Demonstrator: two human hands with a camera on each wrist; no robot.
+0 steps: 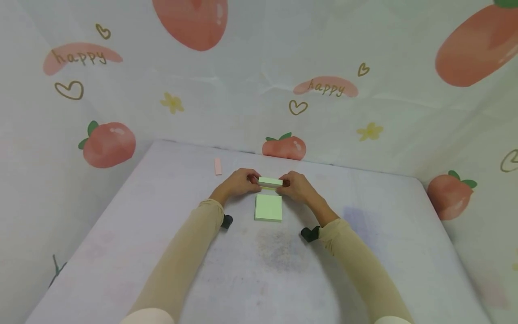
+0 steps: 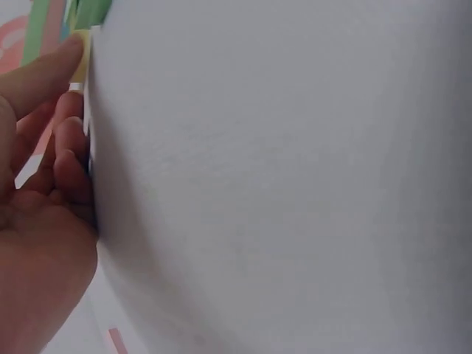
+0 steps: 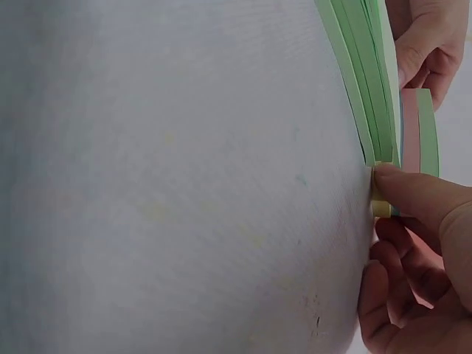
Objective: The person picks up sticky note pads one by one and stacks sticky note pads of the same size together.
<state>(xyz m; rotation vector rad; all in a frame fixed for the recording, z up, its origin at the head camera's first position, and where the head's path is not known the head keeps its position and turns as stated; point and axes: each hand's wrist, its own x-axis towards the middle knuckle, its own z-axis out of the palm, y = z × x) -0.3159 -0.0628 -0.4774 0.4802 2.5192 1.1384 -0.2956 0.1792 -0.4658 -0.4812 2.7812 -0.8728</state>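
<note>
A narrow stack of sticky notes (image 1: 270, 182) is held between the two hands at the back middle of the table. Its top layer is green; pink (image 3: 411, 129) shows beneath, and a yellow strip (image 3: 381, 200) sits at its front. My left hand (image 1: 243, 181) pinches the left end, thumb on the yellow part and other fingers curled behind. At the right end my right hand (image 1: 297, 186) grips likewise, its thumb (image 3: 394, 184) pressed on the yellow. Just in front lies a stack of square green sticky notes (image 1: 269, 208), untouched by the hands.
A small pink strip (image 1: 218, 166) lies on the white table (image 1: 226, 279) behind and left of the left hand. Beyond the table hangs a printed cloth (image 1: 238, 99). Black wrist mounts (image 1: 310, 234) stick out below the sleeves.
</note>
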